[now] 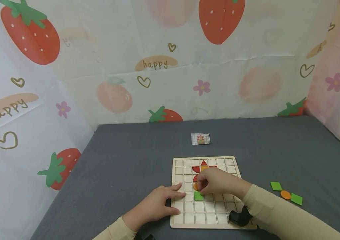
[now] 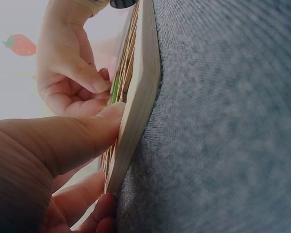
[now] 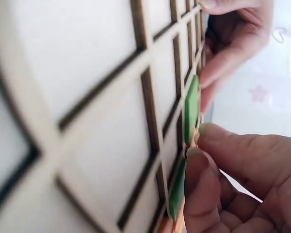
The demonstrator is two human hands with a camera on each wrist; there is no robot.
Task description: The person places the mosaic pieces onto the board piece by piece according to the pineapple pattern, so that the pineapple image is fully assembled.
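Observation:
A wooden grid board (image 1: 188,218) lies on the table, holding a green square tile (image 1: 198,196) and red and orange pieces above it. My right hand (image 1: 218,181) is over the middle of the board, thumb and index finger together at an orange disc (image 1: 195,186) just above that tile. In the right wrist view, a sliver of orange shows between its fingertips (image 3: 196,160), beside the green tile (image 3: 191,111); another green piece (image 3: 177,187) lies under the fingers. My left hand (image 1: 159,203) rests with spread fingers on the board's left edge (image 2: 143,92).
Right of the board lie two green tiles (image 1: 276,186) (image 1: 296,199) with an orange disc (image 1: 285,195) between them. A small pattern card (image 1: 200,139) lies behind the board. Printed cloth (image 1: 170,93) walls stand around the grey table (image 1: 128,160).

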